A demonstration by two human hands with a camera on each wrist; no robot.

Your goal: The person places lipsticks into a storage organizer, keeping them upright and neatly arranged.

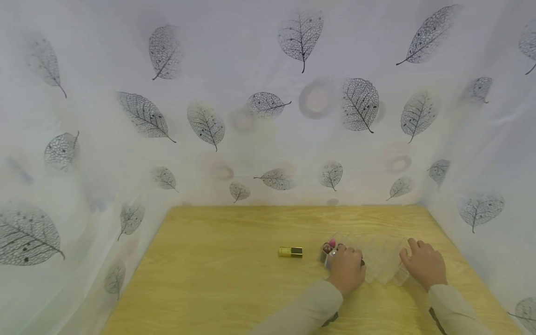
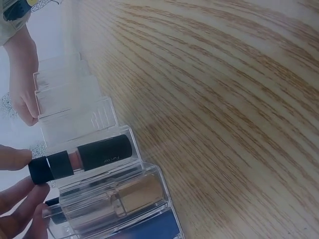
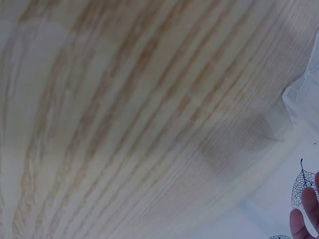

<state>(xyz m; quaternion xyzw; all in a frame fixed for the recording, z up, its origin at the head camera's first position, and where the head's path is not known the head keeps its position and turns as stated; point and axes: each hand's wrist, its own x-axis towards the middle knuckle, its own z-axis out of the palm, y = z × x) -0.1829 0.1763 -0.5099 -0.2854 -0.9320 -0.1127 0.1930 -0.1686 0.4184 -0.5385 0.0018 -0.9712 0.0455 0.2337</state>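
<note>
My left hand (image 1: 346, 269) is over the left part of a clear plastic organizer (image 1: 378, 256). Its thumb and fingers (image 2: 15, 158) pinch the black end of a dark lipstick tube (image 2: 104, 153) with a pinkish band, which lies within one slot in the left wrist view. At the organizer's right end is my right hand (image 1: 427, 265), thumb and fingers spread near its edge. In the right wrist view only a few of that hand's fingers (image 3: 310, 204) show, bent slightly, below the organizer's corner (image 3: 299, 97).
A gold-and-black lipstick (image 1: 290, 252) lies on the wooden table (image 1: 217, 279), left of the organizer. Other cosmetics, including one with a pink top (image 1: 332, 243), fill the organizer's left slots. A leaf-print curtain (image 1: 251, 149) surrounds the table's back and sides.
</note>
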